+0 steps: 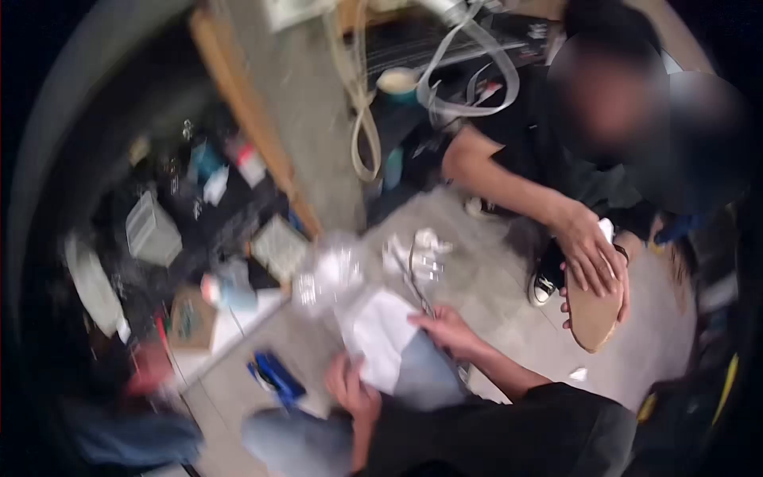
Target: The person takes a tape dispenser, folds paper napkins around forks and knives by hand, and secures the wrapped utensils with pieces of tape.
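Note:
A white sheet, paper or cloth, lies over my lap, blurred by motion. My left hand is closed at its lower left edge. My right hand pinches near its right edge, with thumb and finger together. Just beyond that hand a thin dark strip or tool reaches away across the floor; whether the fingers touch it is unclear. Beside the sheet's far edge sits a clear plastic bag or wrap. Some crumpled white pieces lie farther off.
Across from me, a person's hands hold a flat brown cardboard-like piece. A blue object rests on the floor at left. Behind it are a cardboard box, a clear plastic tub and clutter. A concrete pillar stands ahead.

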`<state>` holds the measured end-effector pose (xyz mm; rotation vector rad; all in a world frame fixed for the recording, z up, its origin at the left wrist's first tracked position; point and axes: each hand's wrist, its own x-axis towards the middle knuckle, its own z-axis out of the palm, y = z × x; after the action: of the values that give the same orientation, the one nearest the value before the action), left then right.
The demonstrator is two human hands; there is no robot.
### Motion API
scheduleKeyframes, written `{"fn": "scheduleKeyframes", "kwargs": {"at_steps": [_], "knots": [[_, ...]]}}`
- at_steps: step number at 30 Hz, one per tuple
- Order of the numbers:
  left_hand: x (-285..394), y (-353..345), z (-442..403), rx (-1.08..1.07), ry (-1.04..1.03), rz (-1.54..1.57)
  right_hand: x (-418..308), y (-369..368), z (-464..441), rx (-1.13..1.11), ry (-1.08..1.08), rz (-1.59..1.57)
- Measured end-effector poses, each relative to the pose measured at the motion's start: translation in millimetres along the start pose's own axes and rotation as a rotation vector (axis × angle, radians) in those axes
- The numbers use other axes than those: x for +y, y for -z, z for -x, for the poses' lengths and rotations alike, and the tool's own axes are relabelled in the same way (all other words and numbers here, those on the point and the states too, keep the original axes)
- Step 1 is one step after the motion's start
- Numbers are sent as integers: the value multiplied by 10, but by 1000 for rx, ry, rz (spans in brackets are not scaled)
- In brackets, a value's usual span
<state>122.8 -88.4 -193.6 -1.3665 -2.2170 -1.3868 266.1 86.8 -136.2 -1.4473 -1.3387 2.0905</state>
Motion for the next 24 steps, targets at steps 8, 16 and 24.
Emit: {"fn": "scheduleKeyframes", "kwargs": {"at_steps": [8, 16, 24], "knots": [[260, 248, -187, 47, -89, -67, 9, 239, 1, -95, 58, -230], [52, 416, -6, -239, -176, 102, 202, 409, -102, 22, 40, -42], [7, 285, -557, -353, 560, 447, 259, 313, -11, -59, 333, 221]]}}
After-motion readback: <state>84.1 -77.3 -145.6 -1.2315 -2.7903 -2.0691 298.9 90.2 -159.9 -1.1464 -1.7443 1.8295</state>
